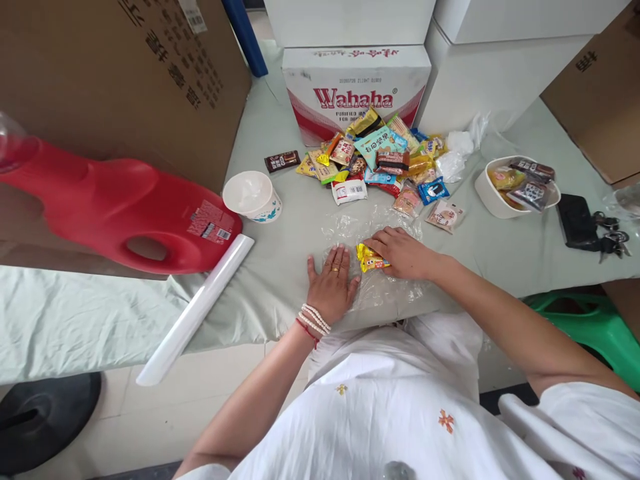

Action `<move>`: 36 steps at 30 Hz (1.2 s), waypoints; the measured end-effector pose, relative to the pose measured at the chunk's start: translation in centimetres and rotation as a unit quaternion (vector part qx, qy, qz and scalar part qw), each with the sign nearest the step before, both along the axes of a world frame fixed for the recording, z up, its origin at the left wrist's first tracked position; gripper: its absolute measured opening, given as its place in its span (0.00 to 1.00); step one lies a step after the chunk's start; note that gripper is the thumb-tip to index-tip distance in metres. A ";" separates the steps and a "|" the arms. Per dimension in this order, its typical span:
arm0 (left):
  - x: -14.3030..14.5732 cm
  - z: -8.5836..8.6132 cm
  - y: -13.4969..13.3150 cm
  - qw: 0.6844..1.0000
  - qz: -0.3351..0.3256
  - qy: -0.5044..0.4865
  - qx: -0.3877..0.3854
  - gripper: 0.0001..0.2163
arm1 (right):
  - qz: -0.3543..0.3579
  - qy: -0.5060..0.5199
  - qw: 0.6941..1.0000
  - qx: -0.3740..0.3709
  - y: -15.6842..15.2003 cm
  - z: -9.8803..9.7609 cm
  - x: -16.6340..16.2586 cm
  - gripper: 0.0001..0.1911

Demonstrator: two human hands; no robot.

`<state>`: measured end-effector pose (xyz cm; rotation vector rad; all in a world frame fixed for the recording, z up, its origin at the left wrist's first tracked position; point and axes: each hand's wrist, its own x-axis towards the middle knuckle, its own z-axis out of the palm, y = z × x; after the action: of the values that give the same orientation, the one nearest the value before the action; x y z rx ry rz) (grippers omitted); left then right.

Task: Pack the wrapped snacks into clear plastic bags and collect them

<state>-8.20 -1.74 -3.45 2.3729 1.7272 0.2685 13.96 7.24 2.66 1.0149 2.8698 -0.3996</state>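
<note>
My left hand lies flat on the left edge of a clear plastic sheet, fingers spread. On the same sheet my right hand has its fingers closed over a yellow snack packet; part of the packet is hidden under them. Just beyond both hands, a heap of wrapped snacks spreads in front of a Wahaha carton. A beige packet sits apart at the heap's near right side.
A paper cup and a dark packet are left of the heap. Further left lie a red jug and a white roll. On the right are a white bowl holding packets and a black key pouch.
</note>
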 end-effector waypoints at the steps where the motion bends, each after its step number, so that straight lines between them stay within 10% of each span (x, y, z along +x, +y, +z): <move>1: 0.0 -0.1 0.1 1.000 -0.001 -0.001 0.000 0.30 | 0.011 0.011 1.000 0.001 0.2 -0.2 -0.1 0.35; 9: -2.2 1.3 -1.3 0.997 -0.028 -0.049 0.055 0.30 | 0.020 0.135 0.991 0.008 -1.1 -0.1 -0.3 0.43; 14: -5.1 1.8 -3.6 0.970 -0.230 -0.076 0.000 0.30 | -0.074 0.216 0.972 -0.047 -6.5 1.7 5.4 0.32; 20: -7.3 1.4 -2.8 0.968 -0.224 -0.108 -0.039 0.13 | -0.134 0.226 0.961 -0.089 -9.7 -1.8 10.0 0.14; 27: -6.6 3.6 4.2 0.983 -0.058 -0.162 -0.063 0.15 | -0.224 0.186 0.950 -0.115 -2.4 0.7 8.4 0.19; 36: -3.6 1.3 7.8 0.995 0.084 -0.038 -0.022 0.13 | -0.213 -0.102 0.969 -0.073 5.0 1.1 4.5 0.08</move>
<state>-11.84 6.08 -2.11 2.1601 1.8793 0.3368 18.46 12.28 3.79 1.5414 2.3915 -0.4901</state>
